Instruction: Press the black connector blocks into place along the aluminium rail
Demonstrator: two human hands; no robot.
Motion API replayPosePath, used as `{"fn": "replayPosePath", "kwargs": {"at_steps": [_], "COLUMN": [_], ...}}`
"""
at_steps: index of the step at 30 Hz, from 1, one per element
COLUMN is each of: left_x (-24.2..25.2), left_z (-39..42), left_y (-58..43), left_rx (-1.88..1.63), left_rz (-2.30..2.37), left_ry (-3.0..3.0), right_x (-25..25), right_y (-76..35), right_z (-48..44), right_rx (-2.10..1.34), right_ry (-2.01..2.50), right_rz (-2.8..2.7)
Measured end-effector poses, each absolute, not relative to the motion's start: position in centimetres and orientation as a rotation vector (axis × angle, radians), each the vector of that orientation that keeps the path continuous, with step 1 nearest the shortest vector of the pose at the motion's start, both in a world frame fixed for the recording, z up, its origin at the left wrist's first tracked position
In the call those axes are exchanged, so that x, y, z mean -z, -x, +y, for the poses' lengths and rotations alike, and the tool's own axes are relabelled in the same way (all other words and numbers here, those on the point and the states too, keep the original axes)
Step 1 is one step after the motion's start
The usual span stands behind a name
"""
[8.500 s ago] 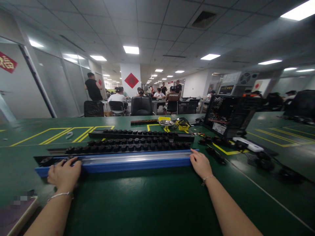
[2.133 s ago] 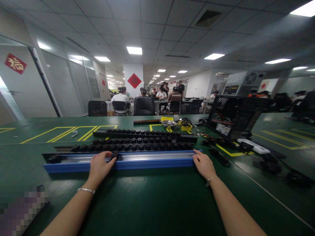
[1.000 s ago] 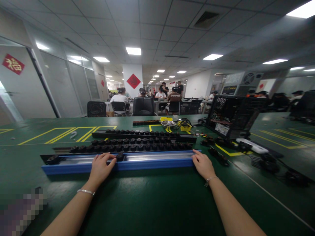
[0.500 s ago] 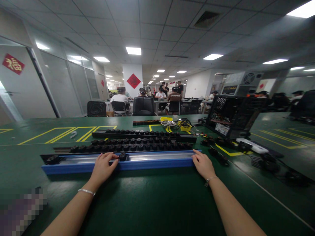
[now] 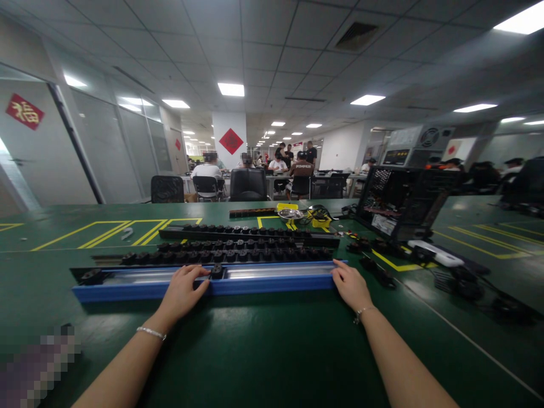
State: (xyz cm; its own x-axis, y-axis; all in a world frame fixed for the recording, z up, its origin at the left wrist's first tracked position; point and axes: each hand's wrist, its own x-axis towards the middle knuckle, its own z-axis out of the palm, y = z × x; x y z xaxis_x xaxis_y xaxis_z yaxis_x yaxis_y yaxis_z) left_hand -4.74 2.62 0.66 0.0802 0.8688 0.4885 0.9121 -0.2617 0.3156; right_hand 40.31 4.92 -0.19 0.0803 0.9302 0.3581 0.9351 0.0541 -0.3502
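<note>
A long blue channel (image 5: 267, 286) with a shiny metal strip (image 5: 276, 273) inside lies across the green table before me. My left hand (image 5: 183, 292) is over its middle, thumb and fingers curled against the left side of a small black socket-like block (image 5: 217, 271) in the channel. At the right end, my right hand (image 5: 351, 285) pinches the channel's tip between thumb and fingers. Another black block (image 5: 92, 276) sits in the channel's left end. Just behind lie black strips (image 5: 250, 243) carrying rows of similar blocks.
An open computer case (image 5: 402, 201) stands at the back right. Nearer are loose black parts (image 5: 378, 272) and a white device (image 5: 436, 253). A metal bowl (image 5: 290, 214) and yellow containers (image 5: 321, 218) sit behind the strips. Chairs and people are beyond the table.
My left hand and the black block have shifted slightly to the right along the channel. My right hand stays at the channel's right end.
</note>
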Motion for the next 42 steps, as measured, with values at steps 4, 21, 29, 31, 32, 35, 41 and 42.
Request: {"fn": "replayPosePath", "kwargs": {"at_steps": [4, 21, 29, 31, 32, 35, 41, 42], "left_x": [-0.9, -0.5, -1.1, -1.1, -1.1, -1.0, -1.0, -1.0], "left_z": [2.4, 2.5, 2.1, 2.2, 2.2, 2.3, 2.2, 2.2], "left_y": [4.4, 4.4, 3.8, 3.8, 3.8, 3.8, 3.2, 3.1], "left_rx": [0.913, 0.840, 0.763, 0.764, 0.766, 0.764, 0.732, 0.729], "left_rz": [-1.865, -1.796, -1.820, -1.812, -1.804, -1.787, -1.777, -1.774], "left_ry": [2.273, 2.312, 2.349, 2.356, 2.361, 2.378, 2.433, 2.442], "right_x": [0.3, 0.4, 0.3, 0.3, 0.3, 0.4, 0.6, 0.6], "right_y": [-40.3, -40.3, -40.3, -40.3, -40.3, -40.3, -40.4, -40.4], "right_z": [5.0, 5.0, 5.0, 5.0, 5.0, 5.1, 5.1, 5.1], "right_rx": [0.021, 0.035, 0.022, 0.026, 0.029, 0.039, 0.051, 0.049], "right_ry": [1.858, 1.848, 1.865, 1.865, 1.863, 1.858, 1.863, 1.862], "right_rz": [-1.827, -1.824, -1.820, -1.821, -1.821, -1.822, -1.827, -1.825]}}
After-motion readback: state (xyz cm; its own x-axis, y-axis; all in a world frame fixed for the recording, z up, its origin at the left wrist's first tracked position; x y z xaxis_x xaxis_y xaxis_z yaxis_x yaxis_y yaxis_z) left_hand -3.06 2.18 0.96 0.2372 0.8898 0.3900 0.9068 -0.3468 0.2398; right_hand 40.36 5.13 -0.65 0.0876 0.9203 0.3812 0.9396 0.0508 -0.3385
